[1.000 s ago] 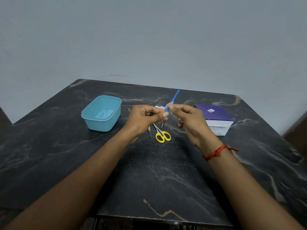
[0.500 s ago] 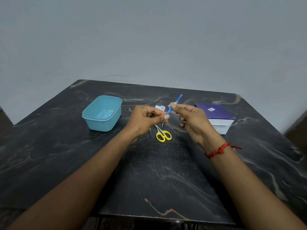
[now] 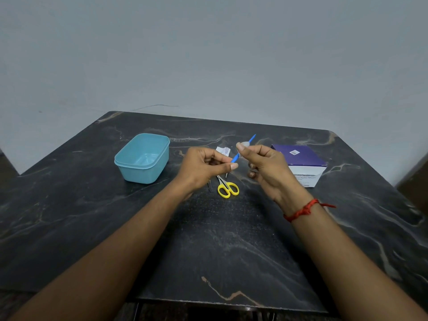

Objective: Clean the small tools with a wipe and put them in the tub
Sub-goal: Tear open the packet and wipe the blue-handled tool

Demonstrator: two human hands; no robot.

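At the centre of the frame, the left hand [image 3: 203,166] pinches the lower end of a thin blue tool [image 3: 235,157] between thumb and forefinger, the other fingers curled in. The tool slants up to the right, its tip in the air above the table [image 3: 231,239]. The right hand [image 3: 266,169] pinches a small pale wipe [image 3: 245,144] around the upper part of the shaft, thumb on top, remaining fingers loosely bent. Below the hands, yellow-handled scissors [image 3: 228,187] lie flat on the table, with a metal tool [image 3: 210,186] just left of them, partly hidden. A torn white wrapper [image 3: 222,150] lies behind the hands. The tub [image 3: 142,158] stands at centre left, apart from the hands. A purple-and-white box [image 3: 301,165] sits at centre right. A red thread [image 3: 303,210] circles the right wrist.
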